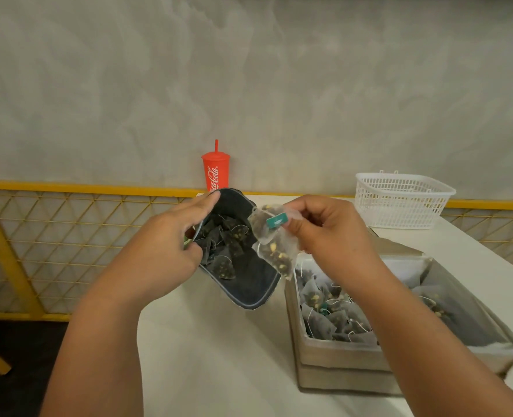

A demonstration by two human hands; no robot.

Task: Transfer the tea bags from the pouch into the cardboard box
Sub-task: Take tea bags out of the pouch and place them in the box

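Mesh tea bags (274,245), pinched loosely by the right hand (330,233), could drop short of the cardboard box (339,352) at right; the left hand (162,245) grips the pouch (249,285).

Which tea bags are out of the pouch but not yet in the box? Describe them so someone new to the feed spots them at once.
On the white table, look between the dark pouch that the left hand holds open and the cardboard box. There the right hand pinches translucent tea bags in the air. Unlike those in the pouch or box, they hang free, a teal tag showing.
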